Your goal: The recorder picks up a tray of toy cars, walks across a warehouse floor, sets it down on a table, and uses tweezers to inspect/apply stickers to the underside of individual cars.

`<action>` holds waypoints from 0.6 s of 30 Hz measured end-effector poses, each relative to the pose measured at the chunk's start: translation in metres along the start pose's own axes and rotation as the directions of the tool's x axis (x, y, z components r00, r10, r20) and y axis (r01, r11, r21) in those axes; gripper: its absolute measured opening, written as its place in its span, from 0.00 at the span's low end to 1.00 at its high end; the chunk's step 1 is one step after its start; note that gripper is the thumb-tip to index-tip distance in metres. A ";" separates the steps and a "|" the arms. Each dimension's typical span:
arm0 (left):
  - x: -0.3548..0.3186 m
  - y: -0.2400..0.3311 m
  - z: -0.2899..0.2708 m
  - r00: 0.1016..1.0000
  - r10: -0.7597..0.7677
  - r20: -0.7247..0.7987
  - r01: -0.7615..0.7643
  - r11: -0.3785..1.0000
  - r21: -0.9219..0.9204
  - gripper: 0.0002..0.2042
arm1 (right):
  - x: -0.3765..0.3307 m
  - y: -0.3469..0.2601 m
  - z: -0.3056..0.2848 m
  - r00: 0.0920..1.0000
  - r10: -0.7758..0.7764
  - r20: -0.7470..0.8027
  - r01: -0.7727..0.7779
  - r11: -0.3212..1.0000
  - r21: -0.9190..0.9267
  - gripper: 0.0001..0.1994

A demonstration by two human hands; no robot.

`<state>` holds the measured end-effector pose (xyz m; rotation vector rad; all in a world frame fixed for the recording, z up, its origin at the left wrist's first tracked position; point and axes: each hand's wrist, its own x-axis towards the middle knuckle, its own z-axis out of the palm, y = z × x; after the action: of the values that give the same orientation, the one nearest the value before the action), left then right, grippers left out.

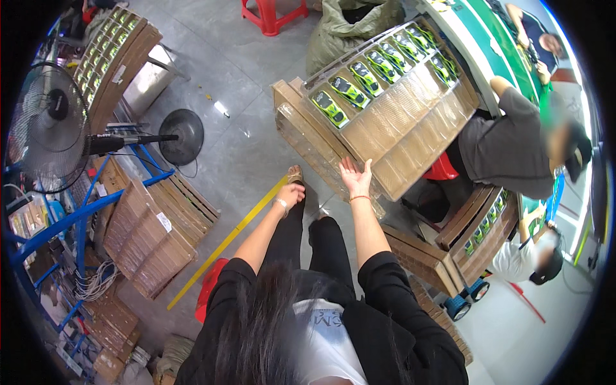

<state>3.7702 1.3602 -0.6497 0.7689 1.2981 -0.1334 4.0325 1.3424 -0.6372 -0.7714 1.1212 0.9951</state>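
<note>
My right hand (357, 177) is open, palm up and fingers spread, at the near left edge of a clear plastic tray (410, 142). I cannot tell whether it touches the edge. Green and black toy cars (366, 78) sit in the tray's far row, with a few more at its right end; its nearer part has no cars. Underneath is a stack of cardboard boxes (307, 136). My left hand (292, 194) hangs over my leg, its fingers curled inward with nothing visible in them, away from the tray.
At left are a standing fan (54, 112), a blue rack (96, 204) and leaning cardboard (151, 234). More filled trays (109, 48) stand far left. A sack (343, 35) and red stool (274, 16) are ahead. Co-workers (513, 141) sit at right beside a green-topped table (478, 32).
</note>
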 end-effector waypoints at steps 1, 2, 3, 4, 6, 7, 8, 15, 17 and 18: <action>0.046 0.040 -0.011 0.998 0.048 -0.050 -0.049 0.999 -0.009 0.14 | 0.024 0.007 0.040 0.998 -0.063 0.017 0.063 0.998 0.013 0.40; 0.089 0.080 -0.015 0.994 0.079 -0.071 -0.083 0.996 -0.045 0.13 | 0.051 0.003 0.076 0.997 -0.072 0.032 0.072 0.997 -0.004 0.40; 0.118 0.103 -0.011 0.993 0.090 -0.081 -0.096 0.992 -0.082 0.12 | 0.070 -0.009 0.086 0.990 -0.125 0.060 0.126 0.992 -0.016 0.34; 0.138 0.116 0.000 0.995 0.076 -0.070 -0.081 0.994 -0.068 0.12 | 0.081 -0.022 0.079 0.982 -0.176 0.070 0.179 0.983 -0.033 0.28; 0.159 0.126 0.003 0.996 0.014 -0.085 -0.021 0.997 -0.072 0.16 | 0.075 -0.021 0.074 0.994 -0.107 -0.031 0.103 0.991 -0.088 0.21; 0.173 0.147 0.013 0.997 0.010 -0.070 -0.016 0.995 -0.095 0.22 | 0.072 -0.029 0.077 0.994 -0.106 -0.023 0.102 0.988 -0.112 0.22; 0.186 0.163 0.023 0.991 0.019 -0.135 -0.040 0.987 -0.155 0.27 | 0.066 -0.032 0.083 0.996 -0.092 -0.010 0.090 0.987 -0.134 0.22; 0.265 0.203 0.071 0.907 0.068 -0.415 -0.188 0.949 -0.254 0.39 | 0.036 -0.053 0.113 0.999 -0.049 0.014 0.050 0.995 -0.090 0.23; 0.298 0.191 0.048 0.889 0.034 -0.456 -0.199 0.926 -0.320 0.38 | 0.038 -0.043 0.120 0.998 0.012 0.060 -0.008 0.997 -0.081 0.23; 0.302 0.186 0.051 0.891 -0.003 -0.454 -0.198 0.898 -0.394 0.37 | 0.038 -0.047 0.117 0.999 0.010 0.045 -0.007 0.997 -0.082 0.23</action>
<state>3.9950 1.5673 -0.8367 0.4899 1.6424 0.4324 4.1230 1.4386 -0.6407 -0.8062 1.0505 1.0660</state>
